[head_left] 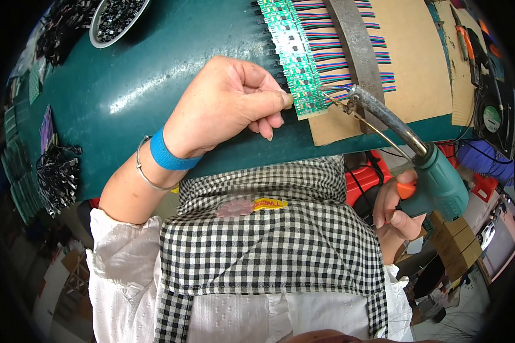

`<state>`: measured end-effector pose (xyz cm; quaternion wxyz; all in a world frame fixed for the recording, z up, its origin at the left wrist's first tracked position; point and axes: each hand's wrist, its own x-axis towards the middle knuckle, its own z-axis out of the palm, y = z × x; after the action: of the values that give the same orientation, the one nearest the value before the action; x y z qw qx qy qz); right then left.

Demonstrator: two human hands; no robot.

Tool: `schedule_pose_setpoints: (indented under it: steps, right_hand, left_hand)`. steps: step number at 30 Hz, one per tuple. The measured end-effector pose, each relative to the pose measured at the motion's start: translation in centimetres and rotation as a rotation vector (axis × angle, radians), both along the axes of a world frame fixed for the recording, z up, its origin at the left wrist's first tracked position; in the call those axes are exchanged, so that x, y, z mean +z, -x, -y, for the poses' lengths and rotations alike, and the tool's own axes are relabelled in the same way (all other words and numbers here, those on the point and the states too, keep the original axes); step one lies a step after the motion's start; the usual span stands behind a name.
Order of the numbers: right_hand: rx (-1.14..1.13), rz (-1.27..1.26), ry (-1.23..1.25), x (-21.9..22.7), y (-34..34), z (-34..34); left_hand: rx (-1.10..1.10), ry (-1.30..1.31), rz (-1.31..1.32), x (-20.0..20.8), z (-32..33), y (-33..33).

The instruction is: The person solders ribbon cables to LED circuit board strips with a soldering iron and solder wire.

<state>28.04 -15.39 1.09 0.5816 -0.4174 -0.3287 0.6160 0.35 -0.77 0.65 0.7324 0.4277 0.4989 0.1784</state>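
One long strip of green circuit boards laid along brown cardboard's left edge | left hand: fingers pressed together at its near end | right hand: curled beside green-handled soldering gun, grip unclear | tip best kept steady

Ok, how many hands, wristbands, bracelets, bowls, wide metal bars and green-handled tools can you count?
Left hand and right hand: 2
Wristbands: 1
Bracelets: 1
Bowls: 1
Wide metal bars: 1
Green-handled tools: 1
Total: 7

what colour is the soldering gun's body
The soldering gun's body is teal green, seen best in the head view.
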Motion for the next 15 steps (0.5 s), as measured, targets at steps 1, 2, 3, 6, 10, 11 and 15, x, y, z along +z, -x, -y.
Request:
schedule_pose_setpoints:
  steps: [1,2,3,6,10,11,15]
  right_hand:
    - [0.012,0.001,-0.005,0.0,0.0,0.0]
    - [0.013,0.000,-0.007,0.0,-0.1,-0.1]
    - [0.032,0.000,-0.024,-0.2,-0.2,-0.1]
    - [0.078,-0.001,-0.066,-0.5,-0.7,-0.4]
    - [0.131,-0.030,-0.100,-0.6,-1.0,-1.0]
    - [0.132,-0.032,-0.112,-0.6,-1.1,-1.0]
    - [0.103,-0.057,-0.163,-0.5,-1.5,-0.8]
  left_hand:
    - [0.001,0.003,0.006,0.0,0.0,0.0]
    - [0.002,0.000,0.006,0.0,0.0,0.0]
    - [0.002,-0.001,0.005,0.1,0.0,0.0]
    - [-0.002,0.000,0.021,0.1,-0.1,0.1]
    - [-0.022,0.040,0.063,0.0,-0.2,0.8]
    - [-0.021,0.029,0.060,0.1,-0.3,1.1]
    - [0.006,-0.105,-0.010,0.7,-0.9,3.9]
